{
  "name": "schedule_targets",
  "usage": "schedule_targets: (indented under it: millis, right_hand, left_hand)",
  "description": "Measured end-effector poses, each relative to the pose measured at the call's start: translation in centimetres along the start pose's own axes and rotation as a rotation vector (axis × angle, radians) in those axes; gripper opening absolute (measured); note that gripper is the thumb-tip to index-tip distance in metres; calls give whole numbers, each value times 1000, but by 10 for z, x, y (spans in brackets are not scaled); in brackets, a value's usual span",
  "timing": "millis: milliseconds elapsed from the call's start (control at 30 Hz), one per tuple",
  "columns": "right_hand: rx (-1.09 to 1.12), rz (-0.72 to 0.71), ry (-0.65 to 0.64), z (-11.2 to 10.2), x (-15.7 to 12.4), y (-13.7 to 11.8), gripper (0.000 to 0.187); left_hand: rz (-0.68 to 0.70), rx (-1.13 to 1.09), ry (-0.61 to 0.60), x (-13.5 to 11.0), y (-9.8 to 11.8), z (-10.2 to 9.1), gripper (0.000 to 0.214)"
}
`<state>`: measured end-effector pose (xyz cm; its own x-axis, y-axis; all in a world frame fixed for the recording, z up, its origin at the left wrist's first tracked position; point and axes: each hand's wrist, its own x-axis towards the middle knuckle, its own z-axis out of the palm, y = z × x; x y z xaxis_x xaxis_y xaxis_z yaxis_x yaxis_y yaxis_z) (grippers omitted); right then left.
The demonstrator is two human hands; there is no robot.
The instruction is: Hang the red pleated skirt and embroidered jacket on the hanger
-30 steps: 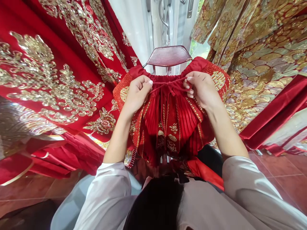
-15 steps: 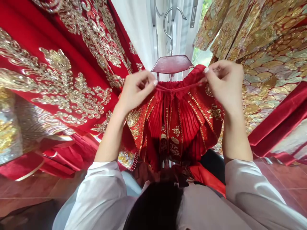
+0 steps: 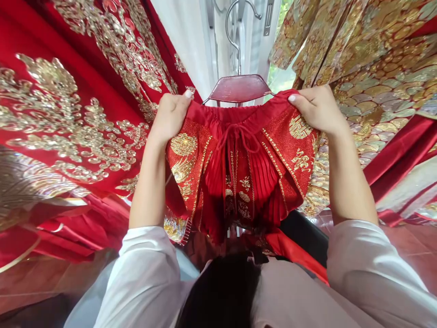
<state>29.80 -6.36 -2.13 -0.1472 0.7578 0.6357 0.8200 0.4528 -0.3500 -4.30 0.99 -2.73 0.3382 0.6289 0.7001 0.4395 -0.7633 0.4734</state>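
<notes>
A red pleated skirt with gold embroidery hangs upright in front of me, its gathered waistband stretched sideways. My left hand grips the waistband's left end, thumb on top. At the right end, my right hand has its thumb over the band and fingers behind it, partly hidden. A thin red drawstring is tied in a bow at the middle of the waist. Just behind the band is a hanger with a dark red plate and a silver hook.
Red garments with gold beading hang close on the left. Gold scale-patterned garments hang on the right. A white door frame stands behind the hanger. Reddish tiles cover the floor.
Both hands were pinching the drawstring ends near the waist; they have let go of it and now hold the waistband's two ends. My left hand moved outward, and the bow now shows.
</notes>
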Motion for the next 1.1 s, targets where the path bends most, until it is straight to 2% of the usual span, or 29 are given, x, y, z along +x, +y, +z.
schedule_targets:
  millis: [67,100,167,267,367,433,467,533,633,700,800,867,933,1000,1033,1100]
  right_hand:
    - [17,-60,59,5,0,8,42]
    - [30,-73,77,7,0,13,36]
    - [64,-85,117,9,-2,21,28]
    - [64,-133,146,4,-13,28,32]
    - [5,-135,114,-2,-30,30,31]
    - [77,-107,179,0,-39,31,31]
    - [145,-96,235,4,-42,31,32]
    - [276,-71,345,15,-44,32,32]
    - [369,5,455,29,-44,34,27]
    - [408,58,481,30,-43,36,28]
    - [338,150,368,11,-37,33,29]
    - [172,209,185,-9,-27,26,25]
    - [46,210,-50,-25,-14,14,22]
    - [28,173,-231,-28,-1,2,28]
    - [41,142,-268,-25,3,-2,33]
    - [56,63,-227,-13,7,-8,42]
  left_hand:
    - [10,76,165,-6,5,-1,70]
    - [14,88,186,-9,7,-2,71]
    - [22,82,109,-14,10,-4,70]
    - [4,164,6,-21,13,-5,67]
    - [-72,322,98,-24,14,2,66]
    - [-78,350,163,-21,12,4,68]
    - [-73,319,147,-18,10,4,69]
    - [-110,170,-1,-9,5,-1,69]
    - [-313,-125,-285,2,-8,-13,65]
    - [-387,-262,-346,5,-16,-18,63]
    - [-344,-355,-363,2,-18,-21,60]
    - [-281,-321,-392,0,-14,-24,58]
    - [-234,-250,-464,0,-10,-28,57]
    - [-225,-193,-560,1,-7,-33,60]
    - [-227,-180,-573,1,-6,-35,61]
    - [-198,-179,-487,0,-7,-35,61]
